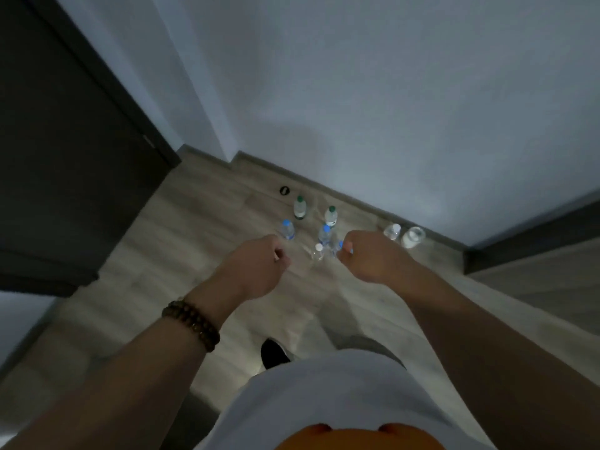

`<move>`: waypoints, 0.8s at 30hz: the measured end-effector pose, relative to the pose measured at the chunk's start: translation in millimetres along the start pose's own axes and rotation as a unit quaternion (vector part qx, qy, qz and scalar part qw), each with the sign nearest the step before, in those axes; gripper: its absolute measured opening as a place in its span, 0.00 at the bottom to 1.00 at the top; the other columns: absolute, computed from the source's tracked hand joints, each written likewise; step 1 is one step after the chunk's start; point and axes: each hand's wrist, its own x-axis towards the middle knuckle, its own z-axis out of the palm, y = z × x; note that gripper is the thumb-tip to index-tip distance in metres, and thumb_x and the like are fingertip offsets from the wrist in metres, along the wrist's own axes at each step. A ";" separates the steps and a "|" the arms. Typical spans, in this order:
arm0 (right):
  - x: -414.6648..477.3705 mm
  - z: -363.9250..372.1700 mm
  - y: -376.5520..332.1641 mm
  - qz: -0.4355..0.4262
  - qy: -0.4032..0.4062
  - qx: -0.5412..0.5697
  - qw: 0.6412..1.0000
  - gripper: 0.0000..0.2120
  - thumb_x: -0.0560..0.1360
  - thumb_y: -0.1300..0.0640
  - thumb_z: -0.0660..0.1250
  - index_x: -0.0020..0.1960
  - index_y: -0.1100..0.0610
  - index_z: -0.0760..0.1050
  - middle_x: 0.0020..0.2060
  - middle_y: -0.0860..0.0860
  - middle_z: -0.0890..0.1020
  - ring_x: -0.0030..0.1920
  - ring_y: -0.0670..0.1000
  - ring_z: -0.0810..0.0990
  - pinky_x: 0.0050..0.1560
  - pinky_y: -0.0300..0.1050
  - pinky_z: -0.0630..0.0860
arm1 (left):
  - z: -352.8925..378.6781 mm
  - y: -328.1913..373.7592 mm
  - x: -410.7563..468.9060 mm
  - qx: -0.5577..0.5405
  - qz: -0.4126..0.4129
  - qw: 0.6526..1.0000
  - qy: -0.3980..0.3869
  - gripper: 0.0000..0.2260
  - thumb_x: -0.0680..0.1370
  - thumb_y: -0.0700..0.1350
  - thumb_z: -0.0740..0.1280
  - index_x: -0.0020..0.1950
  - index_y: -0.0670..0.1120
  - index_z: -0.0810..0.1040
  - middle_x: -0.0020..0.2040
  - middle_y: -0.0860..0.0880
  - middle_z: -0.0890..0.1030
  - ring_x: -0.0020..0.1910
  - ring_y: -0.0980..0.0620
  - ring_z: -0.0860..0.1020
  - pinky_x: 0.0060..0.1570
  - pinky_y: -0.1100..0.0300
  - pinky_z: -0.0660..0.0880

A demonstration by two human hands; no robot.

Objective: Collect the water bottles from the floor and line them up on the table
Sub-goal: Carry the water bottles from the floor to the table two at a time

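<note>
1. The water bottles point(324, 233) stand in a loose cluster on the floor point(162, 287), close to its far edge, where the skirting point(357, 203) meets a pale wall point(357, 92).
2. Two green-capped bottles point(299, 207) are nearest that edge, side by side but apart. Two blue-capped bottles point(288, 229) stand just in front of them.
3. A white-capped bottle point(318, 251) stands nearest the person and appears between the two hands.
4. Further right along the same edge, a small clear bottle point(392, 231) and a wider clear container point(412, 237) sit just beside each other. Both are too blurred to make out further.
5. The left hand point(259, 267) hovers over the floor with its back upward. Its fingers point(277, 246) are curled under toward the palm, and nothing shows in them.
6. The right hand point(373, 258) is also back upward with curled fingers. A blue cap shows right at its fingertips, on a bottle mostly hidden behind the hand. I cannot tell whether the fingers pinch it or only cover it.
7. A bead bracelet point(191, 323) circles the left wrist, and a black shoe point(274, 352) shows below the arms.
8. A dark door point(65, 141) stands at the floor's left edge, and a small black round fitting point(284, 190) lies by the far edge.
</note>
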 end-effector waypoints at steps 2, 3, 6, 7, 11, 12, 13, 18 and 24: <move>8.7 -2.9 -8.5 0.028 0.006 0.014 0.999 0.11 0.82 0.45 0.60 0.47 0.52 0.72 0.54 0.55 0.81 0.55 0.58 0.80 0.58 0.54 0.77 | -16.4 -8.7 25.1 0.021 0.024 0.999 -0.015 0.06 0.80 0.53 0.66 0.49 0.53 0.78 0.46 0.54 0.82 0.46 0.53 0.79 0.46 0.57 0.74; 12.2 -4.4 -10.8 0.042 0.007 0.023 0.999 0.10 0.82 0.46 0.61 0.47 0.52 0.72 0.54 0.55 0.81 0.54 0.58 0.80 0.58 0.54 0.78 | -21.9 -10.9 36.6 0.029 0.036 0.999 -0.020 0.06 0.80 0.53 0.66 0.50 0.52 0.79 0.47 0.53 0.83 0.47 0.51 0.80 0.47 0.57 0.75; 27.2 -9.6 -12.0 0.083 0.014 0.040 0.996 0.12 0.81 0.45 0.62 0.55 0.53 0.77 0.54 0.52 0.82 0.53 0.55 0.80 0.57 0.53 0.78 | -27.6 -12.3 70.7 0.057 0.070 0.996 -0.025 0.07 0.80 0.49 0.65 0.52 0.48 0.80 0.48 0.49 0.85 0.50 0.47 0.81 0.47 0.57 0.74; 33.9 -11.6 -11.4 0.096 0.010 0.041 0.995 0.13 0.81 0.45 0.62 0.57 0.53 0.77 0.54 0.52 0.82 0.53 0.55 0.80 0.57 0.53 0.78 | -27.7 -11.8 81.6 0.065 0.080 0.994 -0.032 0.08 0.81 0.49 0.64 0.53 0.47 0.80 0.48 0.48 0.84 0.50 0.48 0.81 0.46 0.58 0.73; 77.0 -13.9 -7.0 0.108 -0.001 0.048 0.993 0.13 0.81 0.46 0.62 0.59 0.53 0.77 0.56 0.52 0.81 0.56 0.55 0.80 0.58 0.54 0.78 | -27.1 -10.9 126.4 0.085 0.092 0.990 -0.069 0.09 0.81 0.49 0.63 0.53 0.47 0.80 0.50 0.48 0.84 0.50 0.48 0.81 0.48 0.55 0.75; 91.8 -14.5 -6.0 0.104 -0.004 0.048 0.993 0.13 0.81 0.46 0.62 0.58 0.53 0.77 0.57 0.53 0.81 0.56 0.56 0.80 0.58 0.54 0.77 | -28.2 -11.8 137.7 0.089 0.088 0.990 -0.070 0.09 0.81 0.49 0.63 0.53 0.46 0.80 0.49 0.48 0.84 0.51 0.47 0.81 0.50 0.53 0.77; 107.9 -15.4 -4.9 0.101 -0.010 0.048 0.994 0.13 0.81 0.47 0.61 0.58 0.54 0.76 0.57 0.53 0.81 0.56 0.57 0.80 0.57 0.53 0.77 | -30.6 -13.6 149.6 0.091 0.084 0.990 -0.071 0.09 0.81 0.49 0.63 0.53 0.46 0.80 0.49 0.48 0.84 0.50 0.47 0.81 0.50 0.52 0.77; 179.2 -18.8 -4.3 0.093 -0.035 0.053 0.994 0.13 0.82 0.48 0.61 0.57 0.55 0.77 0.56 0.54 0.81 0.52 0.56 0.79 0.47 0.47 0.72 | -47.6 -32.7 201.7 0.106 0.072 0.988 -0.085 0.05 0.83 0.51 0.62 0.50 0.51 0.76 0.44 0.53 0.81 0.42 0.55 0.78 0.38 0.58 0.72; 234.3 4.1 -4.7 0.137 -0.079 0.076 0.985 0.12 0.81 0.51 0.61 0.57 0.57 0.77 0.51 0.54 0.80 0.47 0.54 0.77 0.46 0.47 0.74 | -44.8 -56.8 255.9 0.128 0.046 0.982 -0.128 0.04 0.82 0.47 0.63 0.50 0.51 0.76 0.45 0.52 0.81 0.43 0.51 0.79 0.42 0.53 0.78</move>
